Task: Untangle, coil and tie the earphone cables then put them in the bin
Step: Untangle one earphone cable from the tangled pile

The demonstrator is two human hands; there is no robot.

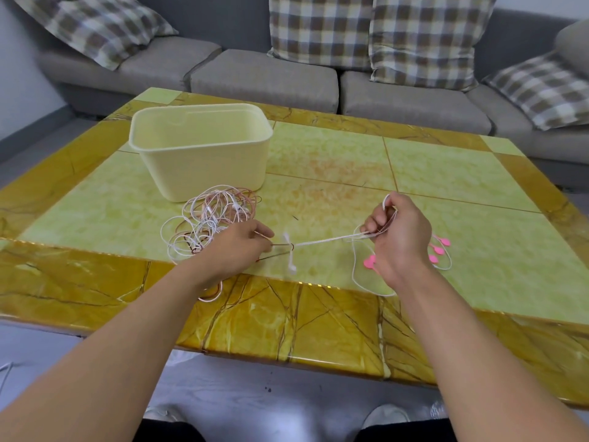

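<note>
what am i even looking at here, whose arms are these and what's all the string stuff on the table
There is no machine here. It is one picture from a camera worn on a person's head, looking forward and down, so the two bare arms are the wearer's own.

They sit at a glossy green and yellow table with a grey sofa behind it. On the table stands a pale yellow bin, which looks empty. In front of it lies a tangled heap of white and pink earphone cables. Near the right hand are small pink cable ties.

The left hand pinches a reddish cable at the heap's edge. The right hand has its grip curled round strands of cable, and a white cable runs taut between the two hands. They appear to be pulling one earphone free of the tangle.
</note>
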